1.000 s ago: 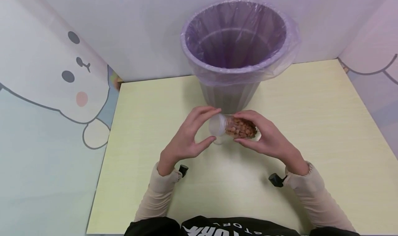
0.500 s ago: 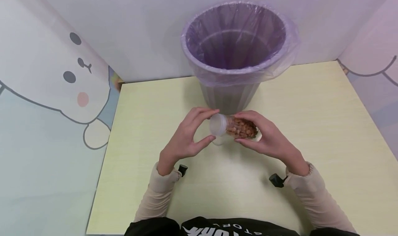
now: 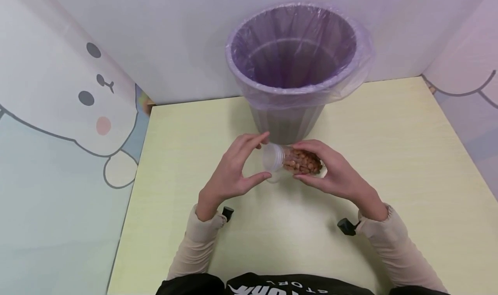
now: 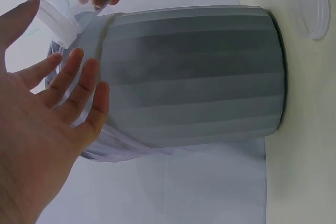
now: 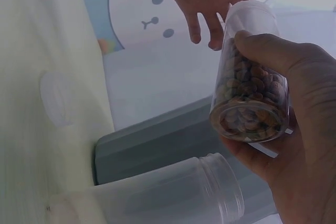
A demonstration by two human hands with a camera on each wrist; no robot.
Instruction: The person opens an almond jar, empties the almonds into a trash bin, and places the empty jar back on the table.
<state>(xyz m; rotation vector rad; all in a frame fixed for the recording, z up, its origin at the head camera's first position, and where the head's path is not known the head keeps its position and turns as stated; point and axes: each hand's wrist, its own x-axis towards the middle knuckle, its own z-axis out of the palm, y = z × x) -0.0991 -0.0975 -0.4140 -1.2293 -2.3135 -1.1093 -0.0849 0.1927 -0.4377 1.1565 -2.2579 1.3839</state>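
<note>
My right hand grips a clear plastic jar by its body. The jar lies tilted in the air, with small brown bean-like pieces gathered toward its base. Its whitish ribbed end points left; I cannot tell whether that is a lid or the bare neck. My left hand is spread around this end, fingers mostly extended and holding nothing. Whether the thumb touches the jar is unclear. A translucent round lid lies on the table below.
Behind the hands stands a ribbed grey bin with a purple liner over its rim. The right wrist view shows a second clear jar upright on the pale table. White walls with cartoon prints enclose the table.
The left fingers have drawn slightly left, away from the jar's whitish end, and the gap between fingers and thumb has widened. The right hand and its jar have barely moved.
</note>
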